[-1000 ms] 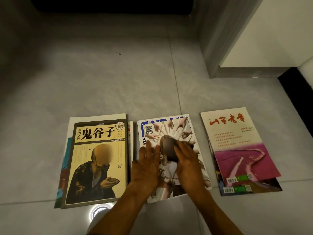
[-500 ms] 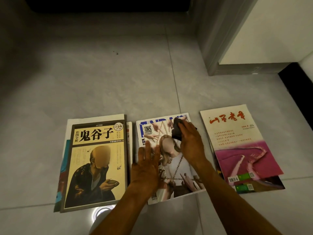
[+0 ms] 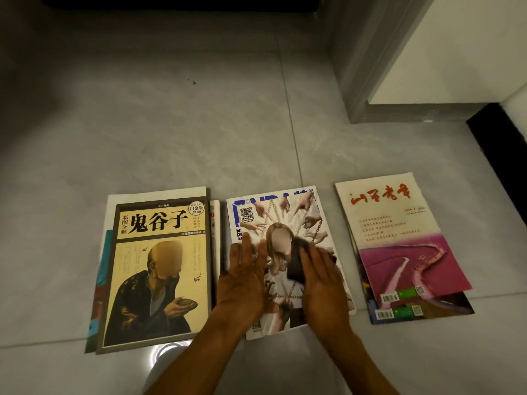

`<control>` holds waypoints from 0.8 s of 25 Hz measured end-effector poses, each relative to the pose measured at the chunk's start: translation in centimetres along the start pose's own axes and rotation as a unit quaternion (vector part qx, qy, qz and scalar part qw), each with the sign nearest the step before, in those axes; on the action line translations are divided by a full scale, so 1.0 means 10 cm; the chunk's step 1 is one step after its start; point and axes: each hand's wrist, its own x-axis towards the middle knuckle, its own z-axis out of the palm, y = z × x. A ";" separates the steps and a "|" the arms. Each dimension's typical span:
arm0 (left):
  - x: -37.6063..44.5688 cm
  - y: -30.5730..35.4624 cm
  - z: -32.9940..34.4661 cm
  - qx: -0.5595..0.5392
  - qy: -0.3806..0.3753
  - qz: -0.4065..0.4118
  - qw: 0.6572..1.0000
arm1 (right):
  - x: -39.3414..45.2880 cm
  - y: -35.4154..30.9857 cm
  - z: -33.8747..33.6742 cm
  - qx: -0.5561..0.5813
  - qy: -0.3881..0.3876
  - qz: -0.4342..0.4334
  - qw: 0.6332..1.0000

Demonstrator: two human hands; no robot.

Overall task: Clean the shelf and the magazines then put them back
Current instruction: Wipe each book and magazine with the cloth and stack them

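Three piles of magazines lie on the grey tiled floor. The middle magazine (image 3: 285, 223) shows a woman ringed by pointing hands and chains. My left hand (image 3: 245, 280) lies flat on its left half with the fingers spread. My right hand (image 3: 322, 283) presses a dark cloth (image 3: 298, 260) against the cover with straight fingers. On the left sits a yellow book (image 3: 159, 269) with a robed figure, on top of other magazines. A pile topped by a white and pink magazine (image 3: 399, 238) lies at the right.
A grey door frame and white wall (image 3: 399, 67) rise at the back right. A black strip (image 3: 502, 143) runs along the right edge. Dark furniture (image 3: 182, 1) spans the far edge. A small dark speck (image 3: 193, 81) lies on the floor tiles beyond the magazines.
My right hand has drawn the cloth from the magazine's top right corner back down towards me, to the middle of the cover. My left hand has stayed flat on the left half.
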 end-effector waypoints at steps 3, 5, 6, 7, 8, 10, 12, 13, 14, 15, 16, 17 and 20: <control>0.00 0.01 -0.02 -0.011 -0.007 0.008 1.000 | 0.95 0.01 -0.18 0.023 -0.021 0.071 0.997; -0.02 -0.02 -0.02 -0.017 -0.009 0.007 1.000 | 1.08 -0.03 -0.22 0.020 -0.036 0.082 0.996; -0.03 -0.03 -0.02 -0.016 -0.008 0.006 1.000 | 0.97 -0.02 -0.21 0.003 -0.035 0.061 0.998; -0.05 -0.03 -0.02 -0.013 -0.006 0.004 1.000 | 0.77 0.02 -0.19 -0.016 -0.030 0.044 0.998; -0.06 -0.05 -0.02 -0.008 -0.003 0.005 1.000 | 0.48 0.06 -0.15 -0.018 -0.025 0.039 0.999; -0.06 -0.05 -0.02 -0.001 -0.002 0.010 1.000 | -0.22 0.14 -0.05 -0.014 -0.010 0.039 0.999; -0.03 -0.06 -0.02 0.004 0.002 0.017 1.000 | -0.82 0.16 0.04 -0.011 0.022 -0.014 1.000; -0.01 -0.07 -0.02 0.005 0.004 0.020 1.000 | -0.98 0.14 0.07 -0.019 0.026 -0.038 0.999; -0.01 -0.08 -0.03 0.005 0.001 0.020 1.000 | -1.05 0.09 0.12 -0.031 0.017 -0.037 0.999; -0.02 -0.08 -0.03 0.005 -0.005 0.017 1.000 | -0.99 0.03 0.16 -0.043 0.004 -0.024 0.999; -0.03 -0.06 -0.02 0.005 -0.009 0.016 1.000 | -0.86 -0.04 0.16 -0.046 -0.012 -0.006 0.999; -0.03 -0.05 -0.02 0.006 -0.007 0.014 1.000 | -0.65 -0.13 0.15 -0.039 -0.028 0.007 0.999; -0.02 -0.06 -0.01 0.016 0.007 0.012 1.000 | 0.08 -0.33 0.03 -0.032 -0.074 0.001 0.997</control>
